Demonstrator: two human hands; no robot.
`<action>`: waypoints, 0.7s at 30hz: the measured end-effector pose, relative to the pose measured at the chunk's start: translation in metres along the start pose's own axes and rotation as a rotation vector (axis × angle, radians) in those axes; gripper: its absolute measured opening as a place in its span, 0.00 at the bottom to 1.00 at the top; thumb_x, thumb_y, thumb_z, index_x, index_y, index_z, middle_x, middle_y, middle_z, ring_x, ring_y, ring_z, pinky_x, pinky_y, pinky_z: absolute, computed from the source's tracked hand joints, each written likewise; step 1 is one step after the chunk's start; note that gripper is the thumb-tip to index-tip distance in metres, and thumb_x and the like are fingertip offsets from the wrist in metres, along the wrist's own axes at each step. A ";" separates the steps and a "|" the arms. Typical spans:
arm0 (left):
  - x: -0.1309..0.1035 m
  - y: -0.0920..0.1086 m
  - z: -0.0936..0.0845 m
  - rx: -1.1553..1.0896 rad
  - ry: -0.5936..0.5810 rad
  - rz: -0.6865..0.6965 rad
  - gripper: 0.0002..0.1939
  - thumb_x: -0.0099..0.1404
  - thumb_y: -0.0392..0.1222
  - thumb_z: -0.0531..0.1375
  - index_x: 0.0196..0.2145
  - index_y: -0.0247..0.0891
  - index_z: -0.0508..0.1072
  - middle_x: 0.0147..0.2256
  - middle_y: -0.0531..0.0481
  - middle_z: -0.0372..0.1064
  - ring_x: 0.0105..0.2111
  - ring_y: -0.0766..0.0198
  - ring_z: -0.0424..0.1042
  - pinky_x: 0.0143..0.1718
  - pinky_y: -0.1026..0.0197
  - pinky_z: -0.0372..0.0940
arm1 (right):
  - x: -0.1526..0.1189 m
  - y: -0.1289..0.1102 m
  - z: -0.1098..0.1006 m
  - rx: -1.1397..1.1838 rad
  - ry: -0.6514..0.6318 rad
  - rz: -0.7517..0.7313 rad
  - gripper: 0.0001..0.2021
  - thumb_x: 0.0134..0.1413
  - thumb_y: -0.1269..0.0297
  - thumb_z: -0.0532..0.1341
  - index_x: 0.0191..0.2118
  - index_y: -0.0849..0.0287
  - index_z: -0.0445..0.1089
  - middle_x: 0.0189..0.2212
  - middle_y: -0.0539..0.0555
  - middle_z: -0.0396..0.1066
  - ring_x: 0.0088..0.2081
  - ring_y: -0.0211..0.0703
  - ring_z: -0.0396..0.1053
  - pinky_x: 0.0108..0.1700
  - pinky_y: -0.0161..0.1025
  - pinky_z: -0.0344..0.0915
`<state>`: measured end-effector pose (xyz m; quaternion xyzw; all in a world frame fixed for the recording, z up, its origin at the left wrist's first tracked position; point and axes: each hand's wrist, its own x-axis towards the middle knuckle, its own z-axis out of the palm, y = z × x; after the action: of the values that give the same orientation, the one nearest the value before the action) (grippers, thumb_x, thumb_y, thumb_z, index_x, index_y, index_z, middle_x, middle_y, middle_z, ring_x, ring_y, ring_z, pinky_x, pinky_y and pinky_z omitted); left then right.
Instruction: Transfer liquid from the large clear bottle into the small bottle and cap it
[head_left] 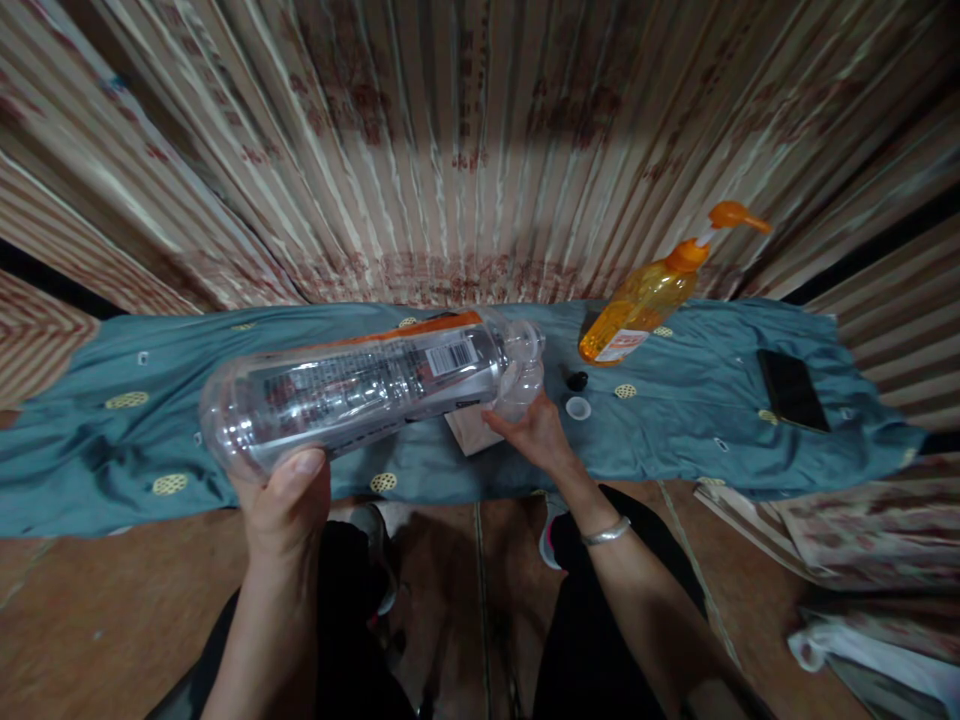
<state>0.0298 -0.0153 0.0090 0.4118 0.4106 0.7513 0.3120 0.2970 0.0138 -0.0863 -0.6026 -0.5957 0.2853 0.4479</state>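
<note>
A large clear plastic bottle (375, 385) with an orange-edged label lies tilted in the air over the blue cloth, its neck to the right. My left hand (285, 500) grips its base end from below, thumb on the near side. By the neck, my right hand (536, 432) has its fingers closed round a small clear plastic piece (519, 388), held against or just beneath the bottle's mouth. Just right of that hand, a small black object (577, 381) and a white round cap (578, 408) rest on the cloth. A pale flat item (471, 432) shows partly beneath the bottle.
An orange pump bottle (641, 305) stands at the back right of the blue cloth (697, 420). Farther right lies a dark phone-like slab (793, 390). A pleated patterned curtain (465, 150) hangs behind. White fabric or plastic (877, 650) is on the floor at lower right.
</note>
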 end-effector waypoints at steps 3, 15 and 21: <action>0.000 0.002 0.003 -0.027 0.014 -0.013 0.54 0.30 0.57 0.83 0.59 0.57 0.79 0.61 0.48 0.77 0.62 0.41 0.74 0.65 0.40 0.69 | 0.000 0.001 0.001 -0.014 0.007 0.006 0.39 0.49 0.54 0.75 0.64 0.65 0.68 0.51 0.71 0.84 0.52 0.74 0.85 0.57 0.71 0.81; 0.001 0.004 0.003 -0.049 0.048 -0.065 0.62 0.25 0.57 0.84 0.63 0.59 0.77 0.55 0.50 0.80 0.59 0.41 0.77 0.65 0.38 0.70 | 0.000 0.007 0.003 -0.011 0.015 -0.016 0.36 0.50 0.53 0.76 0.62 0.62 0.70 0.49 0.68 0.85 0.48 0.70 0.86 0.53 0.68 0.84; 0.000 0.006 0.004 -0.037 0.041 -0.072 0.61 0.28 0.58 0.83 0.64 0.61 0.76 0.57 0.51 0.79 0.60 0.42 0.76 0.65 0.38 0.70 | 0.000 0.008 0.003 -0.049 0.014 0.003 0.36 0.50 0.51 0.76 0.61 0.63 0.69 0.49 0.69 0.85 0.48 0.70 0.86 0.53 0.67 0.84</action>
<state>0.0328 -0.0168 0.0153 0.3754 0.4176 0.7554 0.3378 0.2983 0.0155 -0.0949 -0.6161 -0.5986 0.2672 0.4368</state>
